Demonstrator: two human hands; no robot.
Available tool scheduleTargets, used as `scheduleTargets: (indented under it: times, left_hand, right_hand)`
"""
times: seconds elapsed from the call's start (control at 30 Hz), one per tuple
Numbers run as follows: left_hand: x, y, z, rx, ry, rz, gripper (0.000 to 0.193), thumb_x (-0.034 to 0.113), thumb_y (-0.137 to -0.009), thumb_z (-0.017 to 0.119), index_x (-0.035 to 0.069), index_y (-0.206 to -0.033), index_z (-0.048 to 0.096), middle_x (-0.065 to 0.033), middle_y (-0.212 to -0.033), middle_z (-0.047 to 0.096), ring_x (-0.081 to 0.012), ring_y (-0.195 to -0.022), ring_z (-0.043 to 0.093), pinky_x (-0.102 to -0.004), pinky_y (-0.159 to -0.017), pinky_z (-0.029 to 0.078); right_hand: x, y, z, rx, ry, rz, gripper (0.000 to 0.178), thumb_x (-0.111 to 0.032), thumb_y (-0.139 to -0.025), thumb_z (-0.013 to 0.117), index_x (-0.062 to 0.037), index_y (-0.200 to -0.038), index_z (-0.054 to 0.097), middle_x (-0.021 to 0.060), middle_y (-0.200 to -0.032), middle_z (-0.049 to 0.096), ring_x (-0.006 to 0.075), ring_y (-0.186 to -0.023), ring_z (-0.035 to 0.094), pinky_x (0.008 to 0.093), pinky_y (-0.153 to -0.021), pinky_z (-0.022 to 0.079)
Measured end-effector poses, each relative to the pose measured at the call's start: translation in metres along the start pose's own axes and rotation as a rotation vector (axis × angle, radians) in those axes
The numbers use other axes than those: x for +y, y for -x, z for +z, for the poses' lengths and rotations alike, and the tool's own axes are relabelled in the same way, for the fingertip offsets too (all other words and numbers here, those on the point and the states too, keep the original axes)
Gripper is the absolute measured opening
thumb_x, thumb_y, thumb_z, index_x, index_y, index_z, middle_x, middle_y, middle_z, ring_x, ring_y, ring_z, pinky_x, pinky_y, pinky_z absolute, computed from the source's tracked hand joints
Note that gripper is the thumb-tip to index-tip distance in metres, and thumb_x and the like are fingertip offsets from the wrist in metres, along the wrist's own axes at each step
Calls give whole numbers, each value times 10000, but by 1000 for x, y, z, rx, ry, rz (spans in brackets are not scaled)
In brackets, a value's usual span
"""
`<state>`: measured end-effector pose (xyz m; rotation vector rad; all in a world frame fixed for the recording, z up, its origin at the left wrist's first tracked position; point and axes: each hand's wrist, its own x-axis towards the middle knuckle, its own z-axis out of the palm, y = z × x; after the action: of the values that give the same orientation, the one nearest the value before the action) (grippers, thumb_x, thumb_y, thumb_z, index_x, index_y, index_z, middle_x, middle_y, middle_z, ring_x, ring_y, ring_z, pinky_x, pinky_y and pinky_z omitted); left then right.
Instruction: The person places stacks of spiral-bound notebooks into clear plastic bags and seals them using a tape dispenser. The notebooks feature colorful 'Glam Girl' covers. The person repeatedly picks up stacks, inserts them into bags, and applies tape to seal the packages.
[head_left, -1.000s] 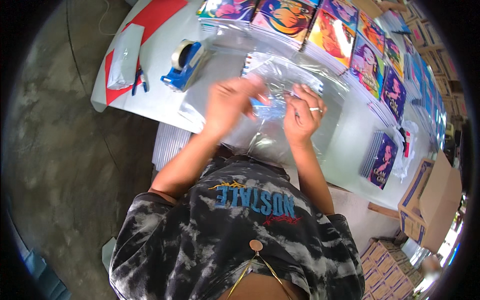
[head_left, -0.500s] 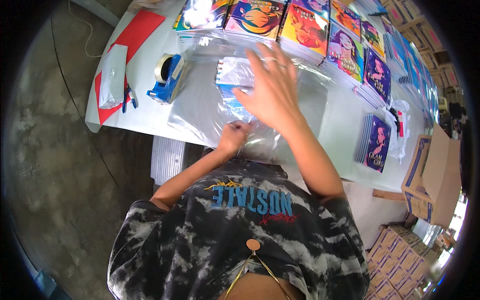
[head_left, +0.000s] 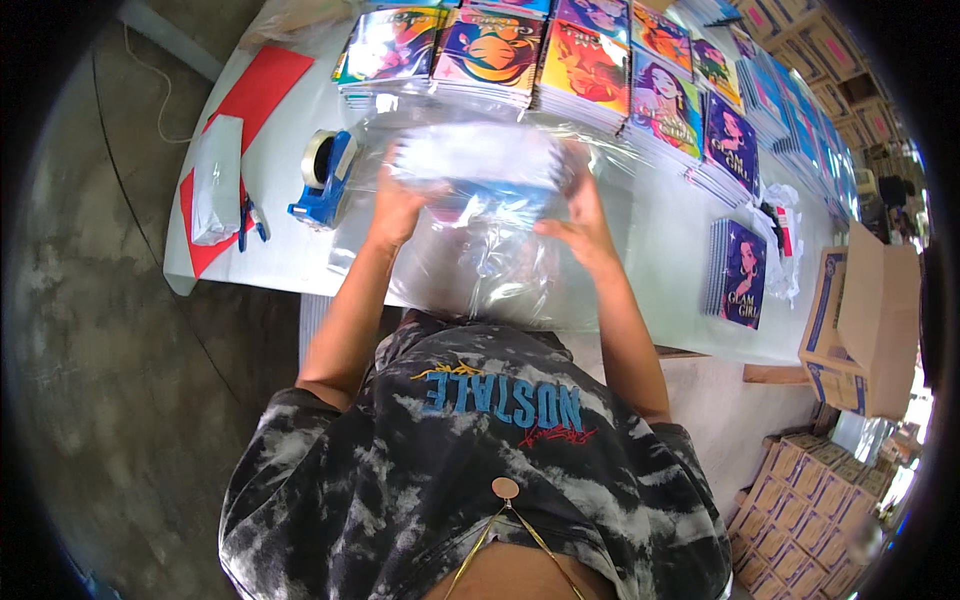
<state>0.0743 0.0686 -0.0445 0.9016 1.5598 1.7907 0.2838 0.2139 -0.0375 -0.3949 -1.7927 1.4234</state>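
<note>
Both hands, left hand (head_left: 398,205) & right hand (head_left: 578,218), closed on bagged stack (head_left: 478,165) ends, above table (head_left: 280,265) near edge

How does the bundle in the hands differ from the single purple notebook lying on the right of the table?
The clear-wrapped bundle is lifted above the table, gripped at each end by the left hand and right hand; the purple notebook lies flat and untouched. The bundle is blurred and sheathed in shiny plastic; the purple notebook shows its cover art plainly. The bundle looks wider and thicker. Whether both are notebooks is unclear.
</note>
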Motion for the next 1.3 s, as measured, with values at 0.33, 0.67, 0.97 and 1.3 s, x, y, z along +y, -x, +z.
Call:
scheduleTargets:
  times: [0.33, 0.67, 0.97, 1.3]
  left_hand:
    - [147, -50, 30, 231, -726, 1002, 231, 163, -693, 794, 37, -627, 612, -32, -524, 558, -86, -433, 470, -223, -422, 368]
    - [181, -34, 8, -504, -1038, -40, 406, 209, -847, 582, 48, -1215, 519, -142, -702, 623, -181, -616, 605, -299, -586, 467]
    - [196, -38, -13, -310, -913, 644, 482, -8, -706, 616, 167, -1155, 615, -119, -1165, 559, -249, -1151, 460, -362, -966, 356]
    - [133, -68, -16, 454, -639, 747, 361, 202, -898, 526, -6, -1193, 526, -88, -953, 600, -166, -907, 557, -302, -824, 430]
  right_hand:
    - [-91, -100, 26, 574, 381, -460, 116, -52, -799, 630, -24, -692, 594, -3, -591, 545, 49, -556, 459, 226, -510, 367]
    - [-139, -94, -28, -440, 1088, 172, 272, -200, -829, 604, -21, -1030, 646, 22, -788, 640, 92, -637, 546, 224, -593, 427]
    - [-164, -66, -51, 562, -142, -365, 268, -153, -905, 495, 84, -1014, 559, 37, -594, 467, 110, -496, 392, 261, -489, 339]
    - [-65, 21, 70, -428, 674, -404, 461, -285, -803, 643, -58, -1193, 549, 146, -1248, 504, 279, -1200, 436, 444, -996, 333]
